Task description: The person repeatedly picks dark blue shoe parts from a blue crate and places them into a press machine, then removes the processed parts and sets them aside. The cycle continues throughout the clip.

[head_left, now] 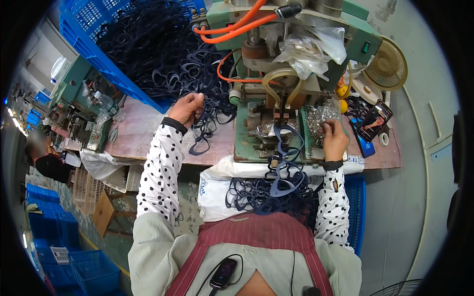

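Against the right edge of a tangled pile of dark blue looped straps (185,69), my left hand (187,108) is closed, thumb and fingers pinched together. Whatever it grips is too small to make out. My right hand (335,140) has its fingertips together at a tray of small shiny metal parts (314,121); anything between them is hidden. Between the hands stands a green press machine (244,143). One dark blue strap (288,186) hangs from its work point, down over more straps (247,195) in my lap on white sacking.
A blue crate (89,64) stands tilted at the back left. Orange air hoses (237,34) cross the machine. A phone (374,122) and a fan (386,64) are on the right. Scissors (114,132) and a bottle (105,103) are at left. Another person (49,165) sits far left.
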`<state>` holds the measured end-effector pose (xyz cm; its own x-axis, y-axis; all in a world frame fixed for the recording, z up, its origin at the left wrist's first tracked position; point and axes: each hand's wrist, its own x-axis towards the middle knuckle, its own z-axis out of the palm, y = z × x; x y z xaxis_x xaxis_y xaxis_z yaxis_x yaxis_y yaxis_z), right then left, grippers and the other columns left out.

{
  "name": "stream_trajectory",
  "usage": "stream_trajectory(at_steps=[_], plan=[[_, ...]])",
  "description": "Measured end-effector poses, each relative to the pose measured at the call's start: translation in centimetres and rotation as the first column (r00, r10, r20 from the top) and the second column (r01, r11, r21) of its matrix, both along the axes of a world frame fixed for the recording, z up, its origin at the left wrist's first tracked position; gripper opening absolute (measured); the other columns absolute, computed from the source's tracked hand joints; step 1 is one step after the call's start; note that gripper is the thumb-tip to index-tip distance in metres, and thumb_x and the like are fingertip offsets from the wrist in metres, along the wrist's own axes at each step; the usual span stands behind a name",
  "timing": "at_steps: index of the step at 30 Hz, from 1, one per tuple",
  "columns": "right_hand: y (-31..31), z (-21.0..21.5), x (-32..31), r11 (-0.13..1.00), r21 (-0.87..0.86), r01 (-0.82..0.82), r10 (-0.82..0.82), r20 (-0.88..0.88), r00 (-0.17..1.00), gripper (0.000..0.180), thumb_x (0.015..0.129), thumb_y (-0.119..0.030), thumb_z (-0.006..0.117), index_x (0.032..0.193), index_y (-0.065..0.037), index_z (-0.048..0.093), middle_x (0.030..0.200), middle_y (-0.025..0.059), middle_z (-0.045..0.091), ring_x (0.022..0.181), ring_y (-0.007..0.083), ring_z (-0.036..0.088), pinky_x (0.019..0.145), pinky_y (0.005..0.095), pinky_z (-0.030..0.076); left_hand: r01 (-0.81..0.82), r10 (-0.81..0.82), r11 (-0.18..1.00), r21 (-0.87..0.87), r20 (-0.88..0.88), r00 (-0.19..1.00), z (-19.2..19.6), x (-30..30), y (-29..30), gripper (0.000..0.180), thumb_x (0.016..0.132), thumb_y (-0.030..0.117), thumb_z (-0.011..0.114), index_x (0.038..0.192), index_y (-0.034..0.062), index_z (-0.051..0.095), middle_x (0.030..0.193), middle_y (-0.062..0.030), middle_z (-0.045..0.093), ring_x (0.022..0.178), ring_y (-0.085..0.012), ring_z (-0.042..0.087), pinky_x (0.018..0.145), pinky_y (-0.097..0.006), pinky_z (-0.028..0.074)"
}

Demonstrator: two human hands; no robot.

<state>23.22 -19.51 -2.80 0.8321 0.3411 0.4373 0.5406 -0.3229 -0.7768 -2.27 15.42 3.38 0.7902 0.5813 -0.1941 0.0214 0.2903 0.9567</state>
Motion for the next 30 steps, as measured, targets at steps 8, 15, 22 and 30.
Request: stream_trajectory(at_steps=[8, 15, 22, 30], plan=[[2.2, 7.4, -6.4, 0.887, 0.294, -0.357, 0.434, -0.263, 0.862, 0.016, 0.08, 0.002, 0.066, 0.094, 0.003, 0.073, 0.088, 0.0062, 0.07, 0.079, 0.0108, 0.062, 0.072, 0.0225, 0.048, -0.383, 0.344, 0.757, 0.53, 0.175, 0.923, -3.1, 0.9, -1.1, 0.013, 0.092, 0.014, 0.064, 0.091, 0.0067, 0.053, 0.071, 0.0025, 0.054, 0.059, -0.0057, 0.047, 0.051, -0.022, 0.035], [5.0, 8.2, -7.4, 0.885, 0.288, -0.367, 0.454, -0.349, 0.82, 0.043, 0.073, -0.006, 0.075, 0.109, 0.004, 0.055, 0.078, 0.0103, 0.07, 0.07, 0.0121, 0.064, 0.064, 0.0252, 0.049, -0.38, 0.359, 0.925, -0.023, 0.387, 0.849, 0.1, 0.5, -2.6, 0.015, 0.096, 0.022, 0.059, 0.092, 0.007, 0.056, 0.077, -0.0007, 0.058, 0.059, -0.0083, 0.047, 0.054, -0.022, 0.039], [5.9, 7.4, -8.1, 0.87, 0.387, -0.305, 0.443, -0.341, 0.829, 0.057, 0.072, -0.006, 0.076, 0.118, 0.005, 0.044, 0.077, 0.011, 0.069, 0.068, 0.0117, 0.063, 0.063, 0.0254, 0.049, -0.11, 0.16, 0.987, -0.117, 0.765, 0.623, 1.0, 1.4, -10.4, 0.026, 0.1, 0.028, 0.051, 0.098, 0.0022, 0.057, 0.082, -0.0067, 0.055, 0.071, -0.015, 0.053, 0.065, -0.028, 0.044], [6.0, 7.6, -8.6, 0.885, 0.388, -0.258, 0.388, -0.308, 0.869, 0.05, 0.075, -0.002, 0.073, 0.116, 0.004, 0.046, 0.08, 0.0104, 0.069, 0.069, 0.0097, 0.061, 0.063, 0.0233, 0.048, -0.186, -0.005, 0.902, 0.391, 0.438, 0.899, 4.6, 4.5, -14.6, 0.015, 0.091, -0.003, 0.056, 0.104, -0.0023, 0.063, 0.107, -0.0115, 0.067, 0.095, -0.0194, 0.063, 0.089, -0.031, 0.049]])
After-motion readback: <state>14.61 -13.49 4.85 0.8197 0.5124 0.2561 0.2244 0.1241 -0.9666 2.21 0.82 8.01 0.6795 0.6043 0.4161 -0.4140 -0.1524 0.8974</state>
